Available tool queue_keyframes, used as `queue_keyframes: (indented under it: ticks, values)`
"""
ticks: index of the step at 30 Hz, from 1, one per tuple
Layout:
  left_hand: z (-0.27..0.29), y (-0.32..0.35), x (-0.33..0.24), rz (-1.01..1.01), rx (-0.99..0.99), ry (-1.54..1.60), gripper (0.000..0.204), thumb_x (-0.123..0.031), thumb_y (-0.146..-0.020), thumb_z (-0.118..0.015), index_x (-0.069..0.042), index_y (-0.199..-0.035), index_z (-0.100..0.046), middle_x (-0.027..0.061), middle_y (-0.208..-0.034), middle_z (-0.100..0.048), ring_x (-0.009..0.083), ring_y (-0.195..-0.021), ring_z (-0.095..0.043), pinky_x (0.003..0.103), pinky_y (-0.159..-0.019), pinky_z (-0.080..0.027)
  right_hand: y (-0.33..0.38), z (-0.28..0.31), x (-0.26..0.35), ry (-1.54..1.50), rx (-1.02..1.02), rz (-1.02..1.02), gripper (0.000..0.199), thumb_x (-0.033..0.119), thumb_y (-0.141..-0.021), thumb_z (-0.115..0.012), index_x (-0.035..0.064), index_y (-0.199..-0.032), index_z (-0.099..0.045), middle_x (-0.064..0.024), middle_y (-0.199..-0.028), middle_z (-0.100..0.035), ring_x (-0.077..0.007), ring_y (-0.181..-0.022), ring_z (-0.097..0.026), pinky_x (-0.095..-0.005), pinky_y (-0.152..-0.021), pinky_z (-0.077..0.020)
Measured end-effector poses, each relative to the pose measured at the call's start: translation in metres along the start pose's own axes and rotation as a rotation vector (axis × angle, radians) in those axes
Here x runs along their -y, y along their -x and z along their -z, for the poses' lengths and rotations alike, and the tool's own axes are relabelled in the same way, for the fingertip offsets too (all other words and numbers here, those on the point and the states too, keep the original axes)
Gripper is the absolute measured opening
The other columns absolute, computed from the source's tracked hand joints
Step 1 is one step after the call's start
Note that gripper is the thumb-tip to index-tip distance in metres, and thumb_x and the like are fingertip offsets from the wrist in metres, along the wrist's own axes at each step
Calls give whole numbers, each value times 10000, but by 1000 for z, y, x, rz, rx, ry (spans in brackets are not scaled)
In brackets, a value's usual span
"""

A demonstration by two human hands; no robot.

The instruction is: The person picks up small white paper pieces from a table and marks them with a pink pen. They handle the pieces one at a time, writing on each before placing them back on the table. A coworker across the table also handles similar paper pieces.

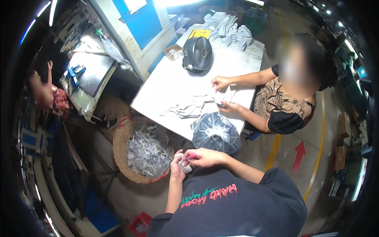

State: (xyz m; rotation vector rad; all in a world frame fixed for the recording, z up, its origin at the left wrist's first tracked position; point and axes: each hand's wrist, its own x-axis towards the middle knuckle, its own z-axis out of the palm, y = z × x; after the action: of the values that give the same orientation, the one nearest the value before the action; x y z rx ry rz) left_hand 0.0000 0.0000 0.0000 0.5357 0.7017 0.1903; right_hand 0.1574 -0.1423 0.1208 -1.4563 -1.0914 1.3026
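Close in front of my body, my left hand [177, 168] is closed around a small pale grey fabric piece [185, 166]. My right hand [206, 158] meets it there, its fingers bent around a small pink object [191, 157] whose kind is too small to make out. Both hands are near the table's front corner, above the floor. Just beyond the right hand sits a clear plastic bag [216, 136] with pale contents. A wicker basket [120, 158] full of pale fabric scraps [148, 152] stands to the left of my left hand.
On the white table [158, 89] are a black fan [198, 55], loose pale fabric pieces [191, 106] and a stack of similar ones [229, 29]. A co-worker [286, 100] handles fabric at the right side. A red bin [141, 224] stands low on the left.
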Motion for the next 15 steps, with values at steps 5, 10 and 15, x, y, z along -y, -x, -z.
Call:
queue_keyframes:
  ticks: [5,10,15]
  values:
    - [-16,-49,-38,-20,55,-243,356,-145,-945,-483,-83,-1293,-530,86,-1018,-628,186,-862,-636,327,-763,-545,-17,10,6,73,-144,124,178,201,-1057,-545,74,-1173,-593,-100,-1006,-725,-192,-869,-706,-342,-811,-556]
    - [-18,-99,-79,-20,163,-474,322,-138,-958,-515,-78,-1271,-565,125,-1076,-691,181,-746,-675,277,-631,-538,-42,42,-18,-446,-280,61,261,213,-1082,-504,0,-1137,-646,-90,-1022,-745,-161,-948,-698,-319,-893,-548]
    - [-1,-146,-79,42,206,-872,296,-140,-966,-562,-70,-1250,-605,90,-1065,-697,148,-770,-656,259,-668,-509,-42,61,-41,-670,-220,67,264,166,-1090,-459,-24,-1214,-594,-176,-1174,-707,-208,-1108,-674,-326,-993,-510]
